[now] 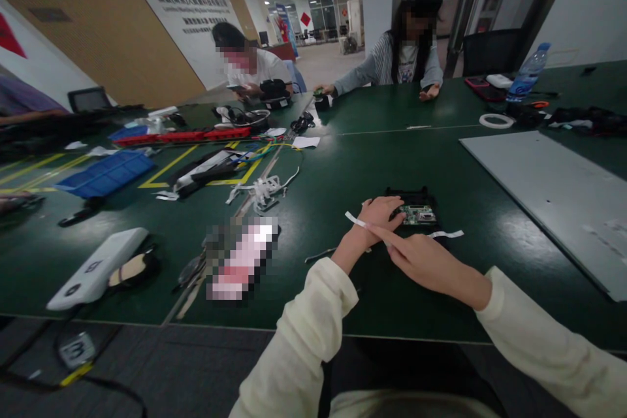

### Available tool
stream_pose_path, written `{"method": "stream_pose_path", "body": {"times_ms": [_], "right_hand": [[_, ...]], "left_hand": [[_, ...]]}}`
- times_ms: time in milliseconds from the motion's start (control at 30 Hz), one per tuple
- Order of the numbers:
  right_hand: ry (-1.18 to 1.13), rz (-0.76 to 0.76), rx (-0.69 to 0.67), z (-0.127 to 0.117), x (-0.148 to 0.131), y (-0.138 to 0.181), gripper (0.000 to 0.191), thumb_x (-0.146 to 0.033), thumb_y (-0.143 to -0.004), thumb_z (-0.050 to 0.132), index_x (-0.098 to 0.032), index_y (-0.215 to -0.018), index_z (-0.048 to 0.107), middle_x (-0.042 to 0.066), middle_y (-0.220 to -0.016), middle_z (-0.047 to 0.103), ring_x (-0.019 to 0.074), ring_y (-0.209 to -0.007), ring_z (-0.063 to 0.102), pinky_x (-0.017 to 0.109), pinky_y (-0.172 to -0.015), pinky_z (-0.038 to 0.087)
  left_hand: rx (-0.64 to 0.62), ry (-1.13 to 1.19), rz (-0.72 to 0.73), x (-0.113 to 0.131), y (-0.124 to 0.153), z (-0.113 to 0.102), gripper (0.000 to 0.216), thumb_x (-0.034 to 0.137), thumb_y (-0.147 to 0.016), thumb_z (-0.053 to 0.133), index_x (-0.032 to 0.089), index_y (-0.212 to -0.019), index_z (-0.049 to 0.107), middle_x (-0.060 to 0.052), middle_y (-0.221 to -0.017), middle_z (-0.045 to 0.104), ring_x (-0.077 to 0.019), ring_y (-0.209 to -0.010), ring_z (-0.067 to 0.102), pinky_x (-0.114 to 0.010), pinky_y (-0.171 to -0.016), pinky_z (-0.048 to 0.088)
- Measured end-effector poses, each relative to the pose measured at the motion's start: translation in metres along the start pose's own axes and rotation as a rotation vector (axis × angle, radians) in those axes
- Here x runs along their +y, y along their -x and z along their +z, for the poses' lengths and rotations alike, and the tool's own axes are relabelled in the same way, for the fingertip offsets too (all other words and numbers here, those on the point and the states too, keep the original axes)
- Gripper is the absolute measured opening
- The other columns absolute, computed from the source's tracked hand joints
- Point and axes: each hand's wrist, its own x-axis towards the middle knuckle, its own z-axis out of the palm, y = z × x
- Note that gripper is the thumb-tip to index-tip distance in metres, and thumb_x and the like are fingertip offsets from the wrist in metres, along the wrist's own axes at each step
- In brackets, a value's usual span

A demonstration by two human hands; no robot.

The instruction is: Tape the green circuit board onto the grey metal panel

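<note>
My left hand (379, 214) lies over the left side of a small black case (425, 194) with a green circuit board (417, 215) in it. Its fingers are stretched out and a little apart, touching the case; the thumb is hidden. My right hand (425, 262) crosses over my left wrist, index finger extended and the others curled beneath. A narrow white strip (354, 218) comes out at the right index fingertip, seemingly pinched there. Another white length (445, 234) shows beyond the right hand; whether both are one strip is hidden. A thin dark cable (321, 255) lies left of my hands.
Left of my hands are a blurred-out phone (245, 258), crumpled white strips (264, 192), a white device (98, 268) and a blue tray (105, 173). A large grey panel (548, 202) lies on the right, near a water bottle (530, 73). Two people sit across the green table (362, 163).
</note>
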Motion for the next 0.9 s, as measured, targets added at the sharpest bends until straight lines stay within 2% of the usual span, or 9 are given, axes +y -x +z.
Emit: {"method": "stream_pose_path", "body": {"times_ms": [100,167,267,333,400,500,633,767,900], "right_hand": [[-0.164,0.098,0.099,-0.018,0.017,0.006,0.052,-0.032,-0.095,0.034,-0.023,-0.147,0.03,0.0,-0.066,0.059,0.0123,-0.051,0.052,0.023,-0.049,0.035],[-0.199,0.193,0.211,-0.03,0.041,0.013,0.049,-0.034,-0.094,0.036,-0.023,-0.142,0.038,0.001,-0.071,0.061,0.0128,-0.055,0.054,0.025,-0.054,0.039],[-0.08,0.316,0.341,-0.04,0.088,0.026,0.033,-0.038,-0.089,0.045,-0.021,-0.109,0.065,0.005,-0.084,0.062,0.0166,-0.07,0.058,0.029,-0.062,0.044],[-0.045,0.356,0.303,-0.04,0.115,0.036,0.033,-0.045,-0.087,0.048,-0.019,-0.094,0.069,0.008,-0.09,0.061,0.0197,-0.08,0.059,0.032,-0.067,0.046],[-0.088,0.355,0.205,-0.036,0.131,0.044,0.038,-0.05,-0.086,0.048,-0.02,-0.095,0.069,0.009,-0.097,0.061,0.0214,-0.088,0.058,0.034,-0.072,0.047],[-0.154,0.309,0.081,-0.029,0.133,0.051,0.039,-0.054,-0.085,0.05,-0.024,-0.101,0.069,0.01,-0.11,0.058,0.0238,-0.101,0.054,0.037,-0.081,0.047],[-0.136,0.275,0.059,-0.025,0.126,0.051,0.035,-0.052,-0.084,0.052,-0.024,-0.097,0.07,0.009,-0.118,0.055,0.0254,-0.11,0.049,0.043,-0.093,0.041],[-0.171,0.261,0.034,-0.025,0.13,0.047,0.033,-0.052,-0.081,0.055,-0.022,-0.086,0.068,0.008,-0.117,0.056,0.0244,-0.108,0.051,0.04,-0.091,0.041],[-0.336,0.309,-0.072,-0.031,0.129,0.049,0.034,-0.052,-0.084,0.052,-0.021,-0.09,0.062,0.005,-0.096,0.063,0.0182,-0.086,0.058,0.033,-0.075,0.044]], "left_hand": [[-0.002,-0.004,-0.003,0.003,0.001,-0.002,0.037,0.038,-0.095,0.041,0.024,-0.126,0.052,-0.004,-0.136,0.053,-0.0229,-0.126,0.047,-0.052,-0.105,0.035],[-0.009,-0.015,-0.01,0.005,0.001,-0.005,0.036,0.038,-0.094,0.042,0.024,-0.127,0.051,-0.005,-0.136,0.054,-0.0235,-0.126,0.047,-0.054,-0.105,0.034],[-0.04,-0.012,-0.026,0.007,0.001,-0.008,0.036,0.037,-0.095,0.042,0.023,-0.126,0.052,-0.006,-0.136,0.053,-0.024,-0.126,0.047,-0.056,-0.106,0.031],[-0.066,0.002,-0.034,0.008,0.001,-0.01,0.035,0.038,-0.095,0.04,0.023,-0.125,0.053,-0.006,-0.138,0.051,-0.0241,-0.128,0.045,-0.058,-0.107,0.03],[-0.082,0.006,-0.04,0.008,0.001,-0.012,0.035,0.038,-0.095,0.039,0.023,-0.124,0.054,-0.006,-0.139,0.05,-0.0242,-0.129,0.044,-0.059,-0.107,0.029],[-0.085,-0.004,-0.044,0.009,0.001,-0.012,0.033,0.037,-0.095,0.04,0.024,-0.122,0.054,-0.005,-0.14,0.049,-0.0236,-0.13,0.043,-0.057,-0.108,0.028],[-0.074,-0.005,-0.048,0.009,0.001,-0.011,0.033,0.036,-0.095,0.04,0.023,-0.122,0.054,-0.005,-0.14,0.05,-0.0228,-0.13,0.043,-0.055,-0.108,0.029],[-0.075,-0.002,-0.048,0.009,0.001,-0.01,0.035,0.037,-0.095,0.04,0.023,-0.123,0.054,-0.005,-0.14,0.049,-0.0233,-0.13,0.042,-0.057,-0.108,0.028],[-0.072,0.002,-0.044,0.008,0.001,-0.01,0.035,0.038,-0.095,0.039,0.023,-0.124,0.054,-0.005,-0.14,0.05,-0.0239,-0.129,0.043,-0.058,-0.107,0.028]]}}
